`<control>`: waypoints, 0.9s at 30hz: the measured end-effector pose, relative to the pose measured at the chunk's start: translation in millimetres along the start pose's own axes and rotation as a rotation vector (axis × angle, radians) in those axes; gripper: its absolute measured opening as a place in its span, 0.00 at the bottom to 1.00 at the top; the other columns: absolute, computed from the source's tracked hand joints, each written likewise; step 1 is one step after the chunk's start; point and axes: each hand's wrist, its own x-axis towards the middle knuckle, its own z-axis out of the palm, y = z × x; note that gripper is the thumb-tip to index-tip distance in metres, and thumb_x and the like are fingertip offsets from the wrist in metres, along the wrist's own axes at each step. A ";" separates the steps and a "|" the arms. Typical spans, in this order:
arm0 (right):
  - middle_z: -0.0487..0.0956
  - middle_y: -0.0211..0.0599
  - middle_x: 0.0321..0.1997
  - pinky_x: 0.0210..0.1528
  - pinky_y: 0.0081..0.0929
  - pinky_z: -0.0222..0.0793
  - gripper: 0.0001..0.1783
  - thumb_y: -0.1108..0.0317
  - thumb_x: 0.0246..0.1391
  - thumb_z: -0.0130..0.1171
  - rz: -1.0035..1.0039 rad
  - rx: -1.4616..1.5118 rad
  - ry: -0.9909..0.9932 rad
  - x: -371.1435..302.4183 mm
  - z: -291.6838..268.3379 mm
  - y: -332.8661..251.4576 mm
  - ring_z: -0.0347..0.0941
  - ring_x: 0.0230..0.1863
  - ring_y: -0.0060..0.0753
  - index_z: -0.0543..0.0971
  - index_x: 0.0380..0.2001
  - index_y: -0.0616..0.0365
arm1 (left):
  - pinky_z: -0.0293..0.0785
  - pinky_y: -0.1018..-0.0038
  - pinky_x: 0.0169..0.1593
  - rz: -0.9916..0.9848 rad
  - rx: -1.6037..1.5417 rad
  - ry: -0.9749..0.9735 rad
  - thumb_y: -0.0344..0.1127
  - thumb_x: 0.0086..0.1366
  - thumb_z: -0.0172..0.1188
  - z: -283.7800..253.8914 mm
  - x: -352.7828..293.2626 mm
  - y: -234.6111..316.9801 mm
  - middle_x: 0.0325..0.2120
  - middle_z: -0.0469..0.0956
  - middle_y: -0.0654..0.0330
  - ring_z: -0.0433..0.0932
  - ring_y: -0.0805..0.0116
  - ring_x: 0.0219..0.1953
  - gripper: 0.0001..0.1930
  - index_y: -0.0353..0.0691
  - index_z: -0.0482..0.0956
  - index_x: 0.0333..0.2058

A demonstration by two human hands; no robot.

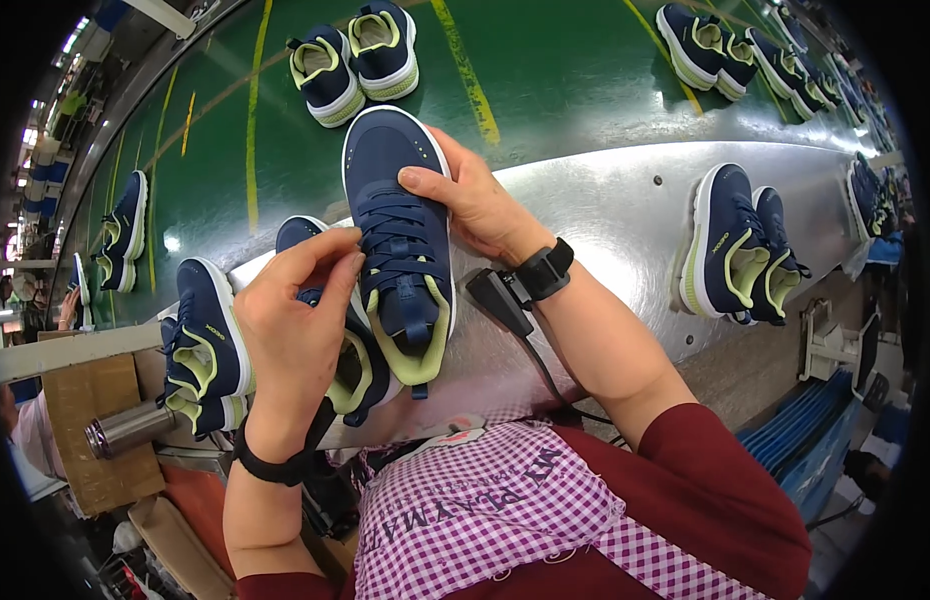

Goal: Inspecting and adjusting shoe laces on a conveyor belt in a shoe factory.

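A navy sneaker [390, 150] with a white sole, flat crossed laces and a lime green lining is held up in front of me, toe pointing away. My right hand [475, 200] grips its toe end from the right, thumb on the upper. At the left edge of the laces, my left hand [295, 300] has its thumb and forefinger pinched together; whatever is between them is too small to make out. A second navy sneaker [357, 375] lies beneath, partly hidden by my left hand and the held one.
A pair of matching sneakers [210, 325] stands left on the metal ledge [585, 210]; another pair [730, 240] is at the right. Beyond it, more sneakers [383, 50] sit on the green surface [215, 130]. A dark device with a cable [500, 300] is by my right wrist.
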 end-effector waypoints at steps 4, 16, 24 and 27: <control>0.75 0.37 0.51 0.55 0.25 0.69 0.34 0.63 0.52 0.66 0.001 -0.106 -0.027 -0.4 -2.0 1.1 0.72 0.50 0.24 0.65 0.60 0.64 | 0.75 0.79 0.34 -0.052 0.019 -0.104 0.22 0.55 0.65 -4.2 -0.3 6.3 0.28 0.83 0.57 0.80 0.73 0.26 0.09 0.35 0.84 0.37; 0.78 0.37 0.48 0.51 0.25 0.71 0.32 0.59 0.51 0.68 -0.016 -0.226 0.013 -2.9 3.4 -1.1 0.73 0.47 0.25 0.70 0.56 0.63 | 0.74 0.80 0.33 -0.061 0.054 -0.094 0.20 0.50 0.63 -0.4 3.1 1.4 0.24 0.81 0.60 0.79 0.75 0.25 0.13 0.35 0.82 0.37; 0.78 0.38 0.48 0.51 0.25 0.71 0.33 0.59 0.50 0.68 -0.017 -0.258 0.017 -2.4 5.0 -2.4 0.74 0.47 0.26 0.70 0.56 0.63 | 0.73 0.77 0.36 0.246 0.376 0.007 0.19 0.53 0.60 -0.9 -2.1 1.7 0.28 0.81 0.59 0.79 0.71 0.29 0.12 0.35 0.82 0.37; 0.78 0.38 0.48 0.51 0.25 0.71 0.34 0.59 0.50 0.68 0.013 -0.210 0.036 -2.1 5.0 -1.1 0.74 0.47 0.26 0.70 0.56 0.63 | 0.74 0.72 0.35 0.263 0.403 0.001 0.18 0.54 0.58 -4.8 -5.0 3.9 0.29 0.81 0.56 0.80 0.65 0.29 0.13 0.36 0.81 0.39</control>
